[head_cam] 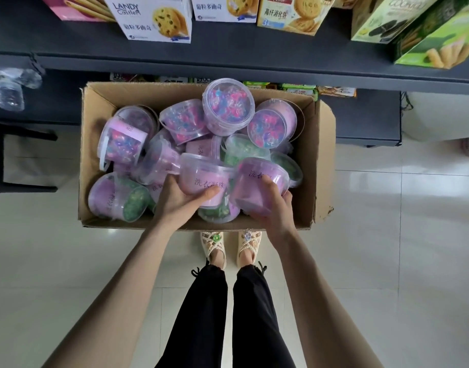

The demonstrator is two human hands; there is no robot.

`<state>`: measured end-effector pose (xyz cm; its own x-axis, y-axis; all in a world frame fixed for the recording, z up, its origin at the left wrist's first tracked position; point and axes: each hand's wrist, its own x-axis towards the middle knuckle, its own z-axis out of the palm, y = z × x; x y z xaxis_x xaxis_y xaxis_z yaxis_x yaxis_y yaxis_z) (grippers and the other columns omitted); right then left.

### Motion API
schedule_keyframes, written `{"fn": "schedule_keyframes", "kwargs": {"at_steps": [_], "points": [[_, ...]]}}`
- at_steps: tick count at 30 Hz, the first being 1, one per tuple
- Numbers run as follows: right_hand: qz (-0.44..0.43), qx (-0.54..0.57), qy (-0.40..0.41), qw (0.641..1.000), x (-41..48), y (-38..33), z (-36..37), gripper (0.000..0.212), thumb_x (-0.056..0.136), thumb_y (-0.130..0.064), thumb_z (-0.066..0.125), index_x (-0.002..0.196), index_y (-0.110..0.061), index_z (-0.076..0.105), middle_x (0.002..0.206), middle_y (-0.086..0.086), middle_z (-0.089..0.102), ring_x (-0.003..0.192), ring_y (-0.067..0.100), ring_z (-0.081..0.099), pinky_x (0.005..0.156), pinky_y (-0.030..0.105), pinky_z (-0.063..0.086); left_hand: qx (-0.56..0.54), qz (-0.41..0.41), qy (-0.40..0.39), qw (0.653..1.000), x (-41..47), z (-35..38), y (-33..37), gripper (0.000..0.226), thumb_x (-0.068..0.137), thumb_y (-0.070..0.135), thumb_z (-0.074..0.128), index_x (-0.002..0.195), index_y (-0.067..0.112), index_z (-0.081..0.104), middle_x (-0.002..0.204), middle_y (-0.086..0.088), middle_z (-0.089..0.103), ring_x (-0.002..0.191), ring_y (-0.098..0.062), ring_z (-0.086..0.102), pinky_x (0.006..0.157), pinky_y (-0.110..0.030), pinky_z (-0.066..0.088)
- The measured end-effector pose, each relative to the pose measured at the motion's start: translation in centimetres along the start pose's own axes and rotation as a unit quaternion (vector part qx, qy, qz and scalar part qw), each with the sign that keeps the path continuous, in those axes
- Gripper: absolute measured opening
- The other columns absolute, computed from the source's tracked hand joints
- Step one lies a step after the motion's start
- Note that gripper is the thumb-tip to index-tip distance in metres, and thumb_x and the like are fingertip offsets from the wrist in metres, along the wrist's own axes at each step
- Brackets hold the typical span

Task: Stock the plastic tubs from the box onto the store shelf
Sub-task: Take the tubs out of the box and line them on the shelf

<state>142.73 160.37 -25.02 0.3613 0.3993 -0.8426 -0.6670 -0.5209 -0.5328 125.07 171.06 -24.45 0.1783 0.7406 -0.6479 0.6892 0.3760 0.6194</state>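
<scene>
Left hand (179, 199) and right hand (271, 205) each grip a tub inside the box (311, 166).

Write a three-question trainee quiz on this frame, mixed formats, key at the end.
1. True or false: the left hand holds nothing.
2. How many tubs are gripped at this moment? A none, B one, C two.
3. Fill in: the shelf above the cardboard box carries ___ boxes.
Key: 1 false, it grips a purple-labelled tub. 2 C, the right hand grips a second tub. 3 cookie: cookie boxes stand there.
</scene>
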Motion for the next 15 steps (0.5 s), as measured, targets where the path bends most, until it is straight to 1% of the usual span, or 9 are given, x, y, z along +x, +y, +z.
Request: {"fn": "schedule_keyframes", "kwargs": {"at_steps": [1,3,4,6,8,9,11,13,15], "points": [[-0.005,0.008,-0.004,1.0,-0.8,-0.6,0.0,0.098,0.051,-0.063,0.081,0.129,-0.024,0.037,0.119,-0.002,0.051,0.093,0.017,0.07,0.083,0.05,0.056,-0.034,-0.008,0.012,0.999,-1.1,-0.2,0.9,0.091,0.038,0.076,0.073,0.1,0.017,0.045,0.088,0.017,0.06,0.076,0.009,0.055,0.056,0.003,0.039],[-0.036,0.008,-0.022,0.999,-2.9,-2.2,0.0,0.078,0.066,-0.051,0.078,0.127,-0.023,0.038,0.117,-0.005,0.048,0.095,0.01,0.067,0.075,0.042,0.059,-0.108,-0.002,0.028,0.994,-3.1,-0.9,2.3,0.071,0.043,0.068,0.072,0.089,0.02,0.05,0.072,0.02,0.066,0.068,0.011,0.059,0.05,-0.001,0.04],[-0.066,-0.009,-0.031,0.997,-4.0,-3.1,-0.2,0.065,0.079,-0.038,0.073,0.13,-0.02,0.038,0.114,-0.008,0.048,0.092,0.004,0.067,0.072,0.036,0.059,-0.145,0.003,0.032,0.989,-3.9,-1.4,3.7,0.067,0.046,0.066,0.071,0.092,0.021,0.051,0.077,0.021,0.068,0.074,0.01,0.061,0.055,-0.006,0.044],[-0.127,-0.017,-0.064,0.99,-6.6,-5.5,-0.1,0.051,0.091,-0.015,0.063,0.135,-0.012,0.037,0.114,-0.013,0.049,0.093,-0.003,0.064,0.07,0.033,0.058,-0.206,0.0,0.035,0.978,-5.7,-3.0,6.8,0.071,0.058,0.059,0.073,0.113,0.025,0.046,0.102,0.016,0.063,0.094,-0.004,0.061,0.074,-0.024,0.051],[-0.171,-0.011,-0.1,0.98,-10.4,-9.2,0.6,0.058,0.088,-0.03,0.066,0.136,-0.015,0.036,0.126,-0.005,0.051,0.101,0.012,0.066,0.077,0.046,0.058,-0.258,0.006,0.031,0.965,-7.6,-5.1,10.4,0.061,0.073,0.05,0.069,0.124,0.027,0.045,0.114,0.008,0.062,0.1,-0.013,0.061,0.079,-0.031,0.053],[-0.196,-0.012,-0.109,0.975,-12.4,-11.2,1.1,0.067,0.079,-0.043,0.071,0.134,-0.02,0.039,0.128,0.002,0.053,0.102,0.02,0.067,0.079,0.05,0.056,-0.253,0.046,0.037,0.966,-8.8,-6.2,12.6,0.054,0.073,0.051,0.068,0.12,0.034,0.05,0.109,0.012,0.065,0.095,-0.009,0.064,0.072,-0.026,0.054],[-0.249,-0.045,-0.097,0.963,-16.0,-15.2,1.8,0.069,0.061,-0.057,0.079,0.119,-0.033,0.052,0.116,0.003,0.062,0.097,0.023,0.069,0.076,0.047,0.057,-0.244,0.125,0.062,0.96,-11.3,-8.7,16.7,0.042,0.073,0.053,0.069,0.11,0.037,0.057,0.097,0.013,0.069,0.079,-0.01,0.065,0.056,-0.014,0.049],[-0.306,-0.08,-0.079,0.945,-19.2,-19.3,2.6,0.067,0.055,-0.063,0.079,0.111,-0.036,0.054,0.11,0.0,0.066,0.096,0.018,0.069,0.079,0.043,0.057,-0.272,0.152,0.06,0.948,-13.5,-11.3,20.9,0.044,0.084,0.051,0.059,0.121,0.028,0.052,0.111,0.003,0.065,0.088,-0.015,0.063,0.062,-0.016,0.047],[-0.355,-0.065,-0.092,0.928,-22.0,-23.7,3.6,0.072,0.06,-0.053,0.079,0.119,-0.028,0.046,0.12,0.004,0.061,0.102,0.013,0.066,0.086,0.035,0.056,-0.261,0.239,0.084,0.931,-15.5,-13.5,25.4,0.051,0.079,0.061,0.056,0.121,0.033,0.047,0.112,0.018,0.06,0.095,0.006,0.058,0.07,-0.011,0.044]]}}
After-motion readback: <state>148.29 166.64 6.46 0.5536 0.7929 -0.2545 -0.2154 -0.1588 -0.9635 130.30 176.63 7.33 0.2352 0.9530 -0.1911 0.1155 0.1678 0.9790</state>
